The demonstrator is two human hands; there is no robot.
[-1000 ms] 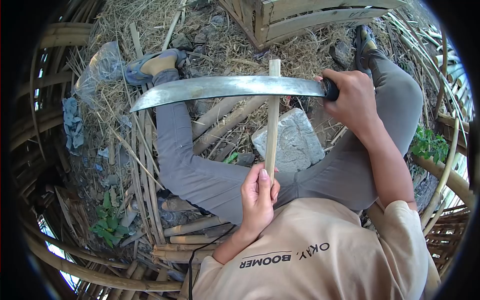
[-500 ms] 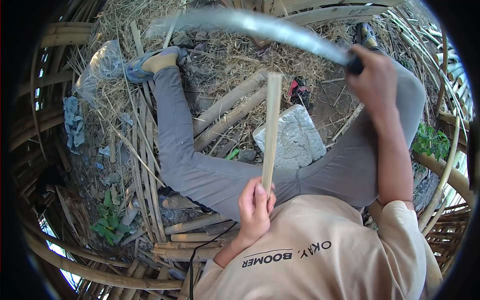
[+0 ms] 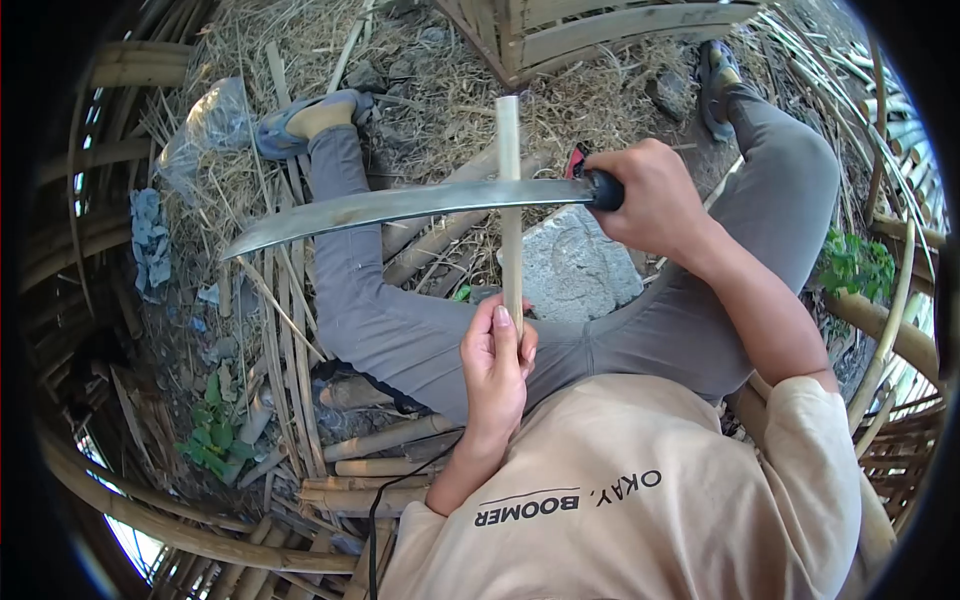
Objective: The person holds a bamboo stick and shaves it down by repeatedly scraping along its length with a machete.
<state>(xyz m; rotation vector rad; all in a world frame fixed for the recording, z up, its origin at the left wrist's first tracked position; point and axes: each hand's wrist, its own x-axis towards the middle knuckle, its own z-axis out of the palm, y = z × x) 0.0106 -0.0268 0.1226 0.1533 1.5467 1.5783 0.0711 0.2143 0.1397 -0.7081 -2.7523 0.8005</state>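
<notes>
My left hand [image 3: 494, 360] is closed around the lower end of a pale bamboo strip [image 3: 508, 140], which points away from my body. In my right hand [image 3: 655, 200] is the black handle of a machete [image 3: 400, 203] with a long, slightly curved blade. The blade lies across the strip in this view, roughly at a right angle to it, and its tip reaches out to the left above my leg. A pale block of stone [image 3: 570, 268] sits on the ground between my legs, partly behind the strip and my right hand.
Bamboo poles [image 3: 430, 250] lie on the straw-covered ground beside the stone. A slatted bamboo piece [image 3: 640, 40] stands at the top. Split lengths of bamboo [image 3: 290, 350], a clear plastic bag [image 3: 212, 125] and a blue crumpled cloth [image 3: 150, 240] are on the left. More bamboo surrounds me.
The machete has swung down and toward me from its raised, blurred position, and now crosses the strip. My left hand and the strip have shifted slightly left.
</notes>
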